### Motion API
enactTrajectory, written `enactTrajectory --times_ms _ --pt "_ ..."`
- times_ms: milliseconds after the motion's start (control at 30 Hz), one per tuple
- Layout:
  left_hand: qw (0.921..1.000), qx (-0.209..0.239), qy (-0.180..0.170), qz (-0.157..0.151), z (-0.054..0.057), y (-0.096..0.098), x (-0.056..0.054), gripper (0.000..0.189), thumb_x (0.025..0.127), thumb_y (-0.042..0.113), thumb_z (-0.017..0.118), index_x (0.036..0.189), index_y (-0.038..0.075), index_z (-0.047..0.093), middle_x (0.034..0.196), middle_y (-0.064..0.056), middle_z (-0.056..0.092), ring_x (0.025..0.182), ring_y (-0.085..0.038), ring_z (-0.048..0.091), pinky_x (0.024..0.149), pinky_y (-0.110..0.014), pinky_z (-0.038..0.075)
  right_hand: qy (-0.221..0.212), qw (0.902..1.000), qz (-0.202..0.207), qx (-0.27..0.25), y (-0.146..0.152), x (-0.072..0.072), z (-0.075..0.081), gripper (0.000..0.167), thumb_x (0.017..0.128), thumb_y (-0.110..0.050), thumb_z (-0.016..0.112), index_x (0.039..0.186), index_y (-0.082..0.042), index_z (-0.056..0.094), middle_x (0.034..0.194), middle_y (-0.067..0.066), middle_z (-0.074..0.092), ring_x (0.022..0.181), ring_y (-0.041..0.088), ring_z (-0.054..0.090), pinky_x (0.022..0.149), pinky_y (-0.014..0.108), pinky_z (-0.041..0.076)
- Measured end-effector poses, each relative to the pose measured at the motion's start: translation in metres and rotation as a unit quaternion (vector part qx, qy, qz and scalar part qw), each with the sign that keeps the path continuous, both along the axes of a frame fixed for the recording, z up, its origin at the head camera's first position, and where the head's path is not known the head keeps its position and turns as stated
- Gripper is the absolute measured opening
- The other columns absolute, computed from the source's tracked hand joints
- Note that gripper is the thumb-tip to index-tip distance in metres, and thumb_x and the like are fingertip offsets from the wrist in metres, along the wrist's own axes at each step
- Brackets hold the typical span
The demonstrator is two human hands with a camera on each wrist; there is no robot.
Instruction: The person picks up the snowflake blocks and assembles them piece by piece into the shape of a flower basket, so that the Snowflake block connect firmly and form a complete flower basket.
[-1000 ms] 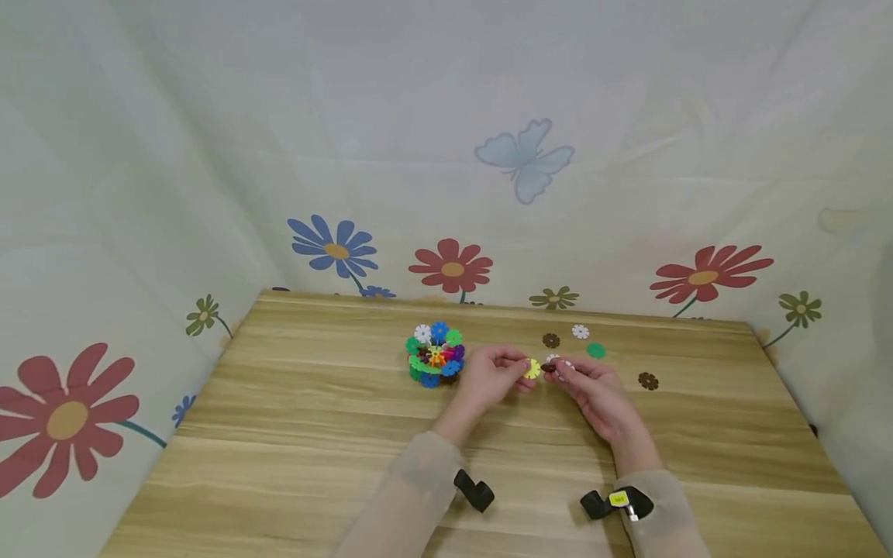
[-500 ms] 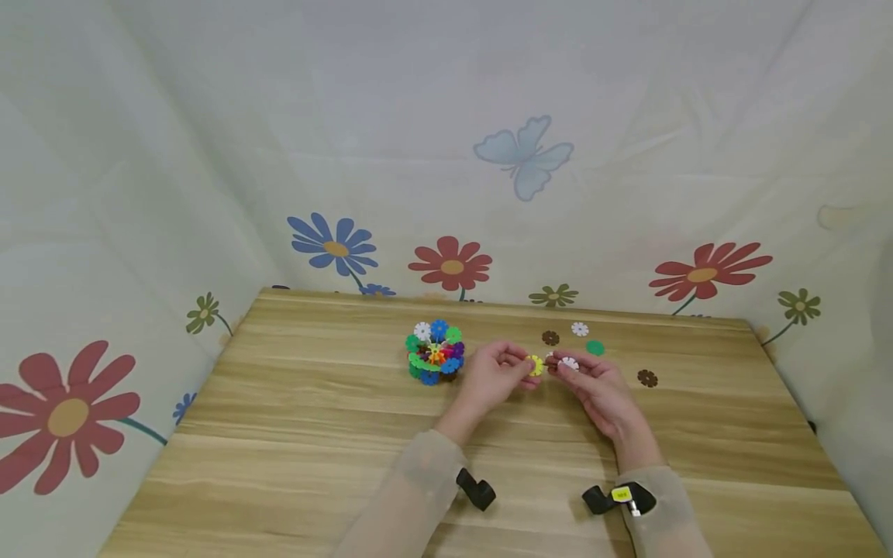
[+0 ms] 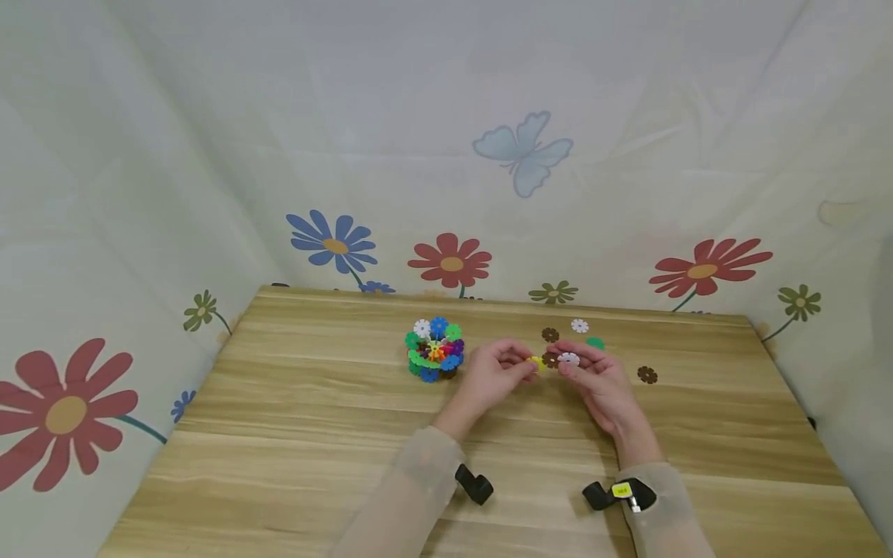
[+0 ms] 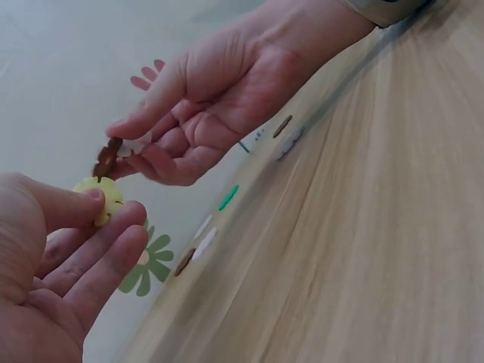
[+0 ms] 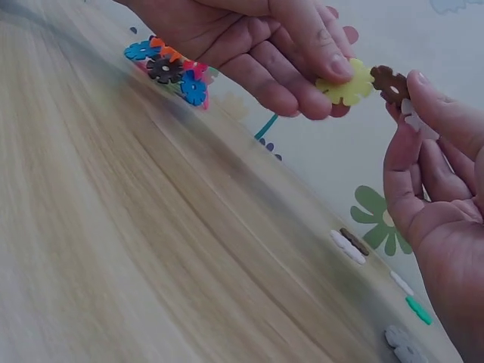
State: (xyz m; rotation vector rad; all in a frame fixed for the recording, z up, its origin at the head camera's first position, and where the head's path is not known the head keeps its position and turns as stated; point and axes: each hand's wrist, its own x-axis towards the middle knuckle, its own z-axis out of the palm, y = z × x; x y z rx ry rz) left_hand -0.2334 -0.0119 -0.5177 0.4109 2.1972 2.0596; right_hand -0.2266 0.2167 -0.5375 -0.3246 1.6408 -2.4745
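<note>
Thumb and fingers of my left hand pinch a yellow notched snowflake disc. My right hand pinches a brown snowflake disc and a white one attached to it. Yellow and brown meet edge to edge between the hands, held above the table, as both wrist views show. Part of the white disc is hidden behind the right fingers. Left of the hands stands a round, multicoloured structure made of joined snowflake discs.
Loose discs lie on the wooden table beyond and right of the hands: a brown one, a white one, a green one and another brown one. A flowered curtain rises behind the table's back edge.
The yellow disc has shifted slightly right and tilted flatter. In the right hand the brown disc has turned from edge-on to face-on, and the white disc shows more.
</note>
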Motion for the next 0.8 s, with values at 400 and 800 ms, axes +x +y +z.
enactTrajectory --times_ms 400,800 --pt "0.9998 0.015 0.006 -0.014 0.001 -0.0054 -0.0008 0.005 0.099 -0.006 0.077 0.102 -0.001 0.077 0.09 -0.013 0.08 0.087 -0.037 0.081 0.082 -0.054 0.066 0.027 0.9996 -0.005 0.01 0.0008 -0.0012 -0.0016 0.03 0.106 0.007 0.065 0.131 -0.004 0.078 0.125 0.002 0.08 0.119 0.011 0.073 0.098 0.024 0.059" --pt "0.9992 0.016 -0.01 -0.034 0.0027 -0.0064 -0.0029 0.007 0.098 -0.007 0.076 0.104 -0.003 0.078 0.089 -0.01 0.079 0.082 -0.029 0.081 0.078 -0.046 0.068 0.033 0.9994 -0.008 0.001 0.0 -0.0007 -0.0004 0.023 0.106 0.006 0.065 0.118 -0.007 0.08 0.127 0.005 0.079 0.115 0.012 0.072 0.1 0.026 0.059"
